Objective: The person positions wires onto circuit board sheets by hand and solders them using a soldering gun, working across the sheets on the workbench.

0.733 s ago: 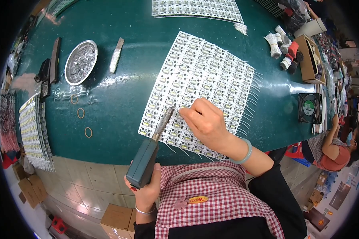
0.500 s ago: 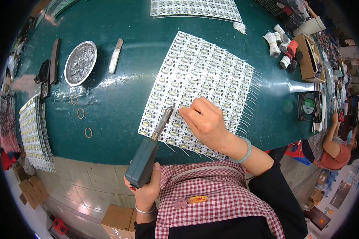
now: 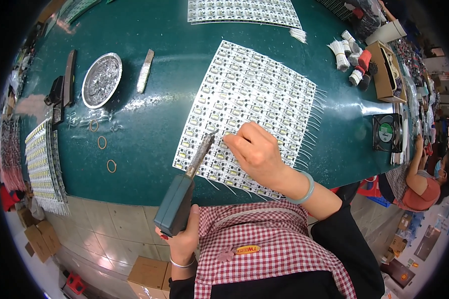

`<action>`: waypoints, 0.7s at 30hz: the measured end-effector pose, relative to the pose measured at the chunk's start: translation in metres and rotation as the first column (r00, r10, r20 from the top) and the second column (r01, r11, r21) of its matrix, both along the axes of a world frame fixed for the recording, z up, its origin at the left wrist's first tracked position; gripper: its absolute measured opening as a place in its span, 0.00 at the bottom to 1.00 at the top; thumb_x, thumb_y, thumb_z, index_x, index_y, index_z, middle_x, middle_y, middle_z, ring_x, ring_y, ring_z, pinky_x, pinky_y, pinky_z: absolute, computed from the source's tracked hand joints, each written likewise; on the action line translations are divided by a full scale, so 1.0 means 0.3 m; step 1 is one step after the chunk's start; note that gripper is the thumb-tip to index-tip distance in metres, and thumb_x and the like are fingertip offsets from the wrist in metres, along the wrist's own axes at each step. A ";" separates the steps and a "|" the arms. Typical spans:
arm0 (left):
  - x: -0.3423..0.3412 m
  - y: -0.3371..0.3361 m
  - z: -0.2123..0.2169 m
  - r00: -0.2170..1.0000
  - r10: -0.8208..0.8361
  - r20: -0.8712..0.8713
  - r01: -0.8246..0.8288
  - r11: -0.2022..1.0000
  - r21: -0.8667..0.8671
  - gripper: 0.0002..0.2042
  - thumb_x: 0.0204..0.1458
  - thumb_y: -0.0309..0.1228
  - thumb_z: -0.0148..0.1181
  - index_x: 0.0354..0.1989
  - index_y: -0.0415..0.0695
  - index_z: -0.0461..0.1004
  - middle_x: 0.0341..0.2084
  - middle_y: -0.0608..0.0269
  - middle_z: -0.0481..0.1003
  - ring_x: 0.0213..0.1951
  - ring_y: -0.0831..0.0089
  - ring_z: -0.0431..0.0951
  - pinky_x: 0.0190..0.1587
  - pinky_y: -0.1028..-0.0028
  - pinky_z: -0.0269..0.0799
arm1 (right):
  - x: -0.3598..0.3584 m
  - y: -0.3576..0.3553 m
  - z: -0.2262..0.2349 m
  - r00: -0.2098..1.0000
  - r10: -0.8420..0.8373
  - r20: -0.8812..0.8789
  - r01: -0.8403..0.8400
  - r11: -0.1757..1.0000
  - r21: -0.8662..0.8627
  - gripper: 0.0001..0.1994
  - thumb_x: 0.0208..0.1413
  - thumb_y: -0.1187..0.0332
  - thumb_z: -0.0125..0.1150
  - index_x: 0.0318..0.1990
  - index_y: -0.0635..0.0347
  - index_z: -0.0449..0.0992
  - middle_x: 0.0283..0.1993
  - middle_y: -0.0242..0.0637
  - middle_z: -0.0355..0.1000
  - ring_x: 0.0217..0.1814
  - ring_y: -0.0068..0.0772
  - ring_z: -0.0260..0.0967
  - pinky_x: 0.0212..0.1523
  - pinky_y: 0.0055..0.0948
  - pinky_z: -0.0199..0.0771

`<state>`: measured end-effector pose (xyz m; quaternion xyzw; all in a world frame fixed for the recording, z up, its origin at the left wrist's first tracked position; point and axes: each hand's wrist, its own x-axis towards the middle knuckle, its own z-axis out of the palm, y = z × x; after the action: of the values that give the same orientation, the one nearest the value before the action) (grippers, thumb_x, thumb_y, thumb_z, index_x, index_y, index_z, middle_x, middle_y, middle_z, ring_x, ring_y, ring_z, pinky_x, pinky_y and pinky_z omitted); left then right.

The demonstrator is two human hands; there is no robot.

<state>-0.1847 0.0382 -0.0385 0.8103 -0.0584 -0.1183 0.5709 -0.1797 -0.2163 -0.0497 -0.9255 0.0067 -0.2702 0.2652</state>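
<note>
A large white panel of small circuit boards (image 3: 249, 99) lies on the green table (image 3: 149, 134), with thin wire leads sticking out along its right and near edges. My left hand (image 3: 182, 239) grips the dark green handle of a soldering iron (image 3: 177, 202); its metal tip reaches the panel's near left part. My right hand (image 3: 254, 152) rests on the panel beside the tip, fingers pinched together on a thin wire, which is barely visible.
A round metal dish (image 3: 101, 79) and a metal bar (image 3: 145, 71) sit at the left. Rubber bands (image 3: 102, 143) lie near a stack of panels (image 3: 42, 169) at the left edge. Wire bundles (image 3: 340, 54), a cardboard box (image 3: 384, 70) and a small fan (image 3: 387, 132) stand right. Another person (image 3: 416, 179) sits there.
</note>
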 end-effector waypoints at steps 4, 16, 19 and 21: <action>0.000 0.009 -0.010 0.999 -0.032 0.020 0.032 0.999 -0.010 0.14 0.52 0.16 0.65 0.48 0.32 0.75 0.30 0.62 0.77 0.21 0.82 0.71 0.22 0.81 0.64 | -0.002 -0.002 -0.001 1.000 0.006 0.004 -0.006 1.000 0.007 0.07 0.45 0.80 0.71 0.33 0.63 0.80 0.24 0.35 0.61 0.25 0.32 0.64 0.22 0.31 0.63; 0.009 -0.023 0.021 0.999 0.004 -0.037 -0.003 1.000 0.007 0.09 0.50 0.20 0.67 0.39 0.33 0.77 0.27 0.62 0.78 0.24 0.79 0.74 0.26 0.78 0.68 | -0.002 -0.008 -0.004 1.000 0.015 0.004 -0.015 1.000 0.004 0.08 0.44 0.80 0.70 0.34 0.62 0.79 0.25 0.35 0.62 0.25 0.32 0.64 0.22 0.30 0.63; 0.001 -0.008 0.004 1.000 -0.026 -0.001 0.026 1.000 0.011 0.11 0.52 0.16 0.64 0.43 0.33 0.74 0.27 0.64 0.75 0.22 0.80 0.71 0.23 0.80 0.65 | -0.004 -0.007 -0.004 1.000 0.016 0.006 -0.016 1.000 0.005 0.08 0.44 0.80 0.70 0.33 0.62 0.79 0.25 0.34 0.63 0.25 0.32 0.64 0.22 0.30 0.63; -0.006 0.004 -0.003 1.000 0.011 -0.019 -0.011 1.000 0.001 0.11 0.52 0.16 0.64 0.43 0.33 0.74 0.26 0.64 0.74 0.21 0.80 0.71 0.23 0.80 0.65 | -0.008 0.001 0.000 0.999 0.018 -0.031 -0.018 1.000 0.010 0.08 0.44 0.80 0.60 0.34 0.62 0.78 0.27 0.35 0.61 0.30 0.35 0.64 0.27 0.31 0.67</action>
<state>-0.1866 0.0394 -0.0393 0.8097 -0.0483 -0.1228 0.5718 -0.1820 -0.2160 -0.0497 -0.9284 0.0037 -0.2532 0.2718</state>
